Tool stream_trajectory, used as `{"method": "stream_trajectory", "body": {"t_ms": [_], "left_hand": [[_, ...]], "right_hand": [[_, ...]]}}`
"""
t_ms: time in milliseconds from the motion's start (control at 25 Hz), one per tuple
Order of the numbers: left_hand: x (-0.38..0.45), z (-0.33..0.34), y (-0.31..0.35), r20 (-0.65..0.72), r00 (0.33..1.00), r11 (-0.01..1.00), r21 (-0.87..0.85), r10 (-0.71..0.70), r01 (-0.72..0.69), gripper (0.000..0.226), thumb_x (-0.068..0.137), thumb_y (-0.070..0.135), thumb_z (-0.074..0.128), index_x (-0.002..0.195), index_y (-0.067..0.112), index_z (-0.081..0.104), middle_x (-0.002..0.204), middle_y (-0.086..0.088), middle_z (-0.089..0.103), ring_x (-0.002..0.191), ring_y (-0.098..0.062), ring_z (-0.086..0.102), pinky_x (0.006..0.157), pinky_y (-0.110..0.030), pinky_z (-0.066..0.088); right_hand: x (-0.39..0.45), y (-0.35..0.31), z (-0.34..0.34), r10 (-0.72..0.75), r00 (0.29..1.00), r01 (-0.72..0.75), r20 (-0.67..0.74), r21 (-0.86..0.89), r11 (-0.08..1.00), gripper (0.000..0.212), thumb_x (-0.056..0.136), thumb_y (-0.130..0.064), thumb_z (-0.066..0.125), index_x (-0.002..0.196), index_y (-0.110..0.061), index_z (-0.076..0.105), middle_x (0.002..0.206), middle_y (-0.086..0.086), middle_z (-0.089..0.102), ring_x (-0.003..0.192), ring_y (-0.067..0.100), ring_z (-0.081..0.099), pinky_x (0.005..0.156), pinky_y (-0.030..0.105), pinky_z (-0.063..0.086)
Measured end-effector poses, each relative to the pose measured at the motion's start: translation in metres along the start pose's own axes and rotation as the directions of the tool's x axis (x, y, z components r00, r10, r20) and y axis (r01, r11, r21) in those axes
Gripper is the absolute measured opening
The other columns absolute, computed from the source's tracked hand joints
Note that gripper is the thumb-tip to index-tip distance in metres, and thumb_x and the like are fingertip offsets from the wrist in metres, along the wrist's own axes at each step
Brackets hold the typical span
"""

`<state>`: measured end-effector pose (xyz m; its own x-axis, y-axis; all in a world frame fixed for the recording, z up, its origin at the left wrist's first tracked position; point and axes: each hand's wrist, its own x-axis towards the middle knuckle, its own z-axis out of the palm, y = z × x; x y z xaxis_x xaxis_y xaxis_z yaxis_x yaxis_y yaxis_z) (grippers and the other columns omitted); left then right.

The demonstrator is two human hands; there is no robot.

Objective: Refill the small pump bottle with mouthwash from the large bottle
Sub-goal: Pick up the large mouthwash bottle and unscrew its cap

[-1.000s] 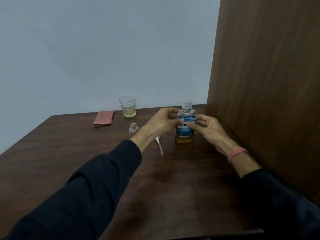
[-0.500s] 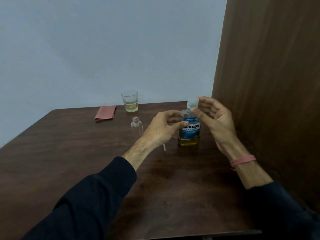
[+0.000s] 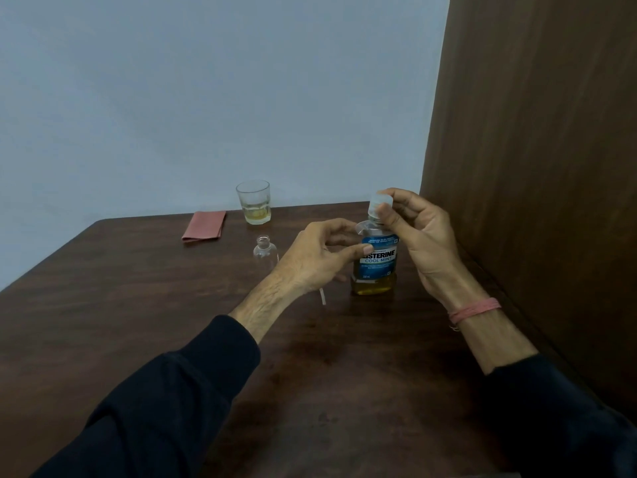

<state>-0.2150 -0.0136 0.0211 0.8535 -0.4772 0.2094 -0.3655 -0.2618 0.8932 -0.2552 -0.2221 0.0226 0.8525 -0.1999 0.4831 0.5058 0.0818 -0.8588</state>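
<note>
Dark wooden table (image 3: pixel 144 339) against a pale blue-grey wall, brown wood panel (image 3: pixel 537 167) on the right. Right hand (image 3: pixel 418 236) pinches the clear cap (image 3: pixel 379 204) of the large mouthwash bottle (image 3: pixel 375 263) — thumb and fingertips closed on it at the top. Left hand (image 3: pixel 320 253) grips the bottle body, thumb across the blue label, fingers wrapped behind. Bottle stands upright on the table, amber liquid only in the bottom part. Pink thread band (image 3: pixel 475 310) on the right wrist; both sleeves dark. Just left of the left hand: small clear pump bottle (image 3: pixel 264 251), upright, neck open, no pump on it. Thin white tube (image 3: pixel 322 295) lies on the table below the left wrist — mostly hidden. Further back, clear glass tumbler (image 3: pixel 253 201) with a little yellow liquid, folded pink cloth (image 3: pixel 204 225) to its left.
</note>
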Motion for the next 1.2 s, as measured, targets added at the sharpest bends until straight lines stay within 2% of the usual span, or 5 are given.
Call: {"method": "stream_trajectory", "body": {"t_ms": [240, 400, 560, 880, 1200], "left_hand": [[0.001, 0.001, 0.002, 0.001, 1.000, 0.999, 0.018, -0.026, 0.026, 0.043, 0.104, 0.037, 0.086, 0.143, 0.025, 0.072, 0.136, 0.007, 0.083, 0.123, -0.014, 0.080, 0.072, -0.032, 0.072], [0.000, 0.001, 0.002, 0.000, 1.000, 1.000, 0.011, -0.026, 0.026, 0.039, 0.103, 0.036, 0.085, 0.139, 0.030, 0.071, 0.123, 0.017, 0.079, 0.119, -0.013, 0.080, 0.069, -0.027, 0.071], [0.001, 0.002, 0.002, 0.001, 0.999, 0.999, 0.011, -0.032, 0.032, 0.038, 0.103, 0.035, 0.086, 0.138, 0.030, 0.071, 0.121, 0.017, 0.080, 0.117, -0.012, 0.081, 0.068, -0.027, 0.071], [0.001, 0.001, 0.003, -0.010, 0.999, 0.999, 0.017, -0.048, 0.048, 0.044, 0.103, 0.036, 0.086, 0.143, 0.025, 0.072, 0.134, 0.007, 0.083, 0.119, -0.014, 0.082, 0.070, -0.031, 0.072], [0.001, 0.002, 0.004, -0.006, 0.998, 0.997, 0.014, -0.069, 0.069, 0.045, 0.104, 0.034, 0.085, 0.145, 0.023, 0.071, 0.139, 0.006, 0.082, 0.126, -0.017, 0.079, 0.070, -0.030, 0.071]], "right_hand": [[-0.003, -0.004, -0.001, 0.063, 0.993, -0.071, 0.100, 0.078, 0.994, 0.045, 0.099, -0.028, 0.071, 0.142, -0.014, 0.068, 0.135, 0.011, 0.077, 0.128, 0.020, 0.072, 0.105, 0.034, 0.060], [-0.005, -0.005, 0.004, 0.043, 0.998, -0.046, 0.047, 0.061, 0.997, 0.049, 0.083, -0.021, 0.085, 0.128, -0.015, 0.066, 0.119, 0.000, 0.080, 0.111, 0.011, 0.076, 0.090, 0.027, 0.062], [-0.005, -0.004, 0.002, 0.052, 0.998, -0.053, 0.025, 0.054, 0.997, 0.046, 0.087, -0.018, 0.084, 0.129, -0.012, 0.069, 0.113, -0.008, 0.081, 0.108, 0.006, 0.077, 0.087, 0.022, 0.061], [-0.005, -0.009, 0.002, 0.075, 0.988, -0.096, 0.138, 0.155, 0.983, 0.037, 0.112, -0.013, 0.056, 0.146, -0.022, 0.066, 0.144, 0.007, 0.073, 0.139, 0.018, 0.066, 0.106, 0.028, 0.058], [-0.005, -0.020, 0.003, 0.035, 0.994, -0.063, 0.099, 0.301, 0.952, 0.035, 0.111, -0.011, 0.056, 0.142, -0.024, 0.067, 0.142, 0.004, 0.075, 0.131, 0.015, 0.070, 0.101, 0.032, 0.061]]}}
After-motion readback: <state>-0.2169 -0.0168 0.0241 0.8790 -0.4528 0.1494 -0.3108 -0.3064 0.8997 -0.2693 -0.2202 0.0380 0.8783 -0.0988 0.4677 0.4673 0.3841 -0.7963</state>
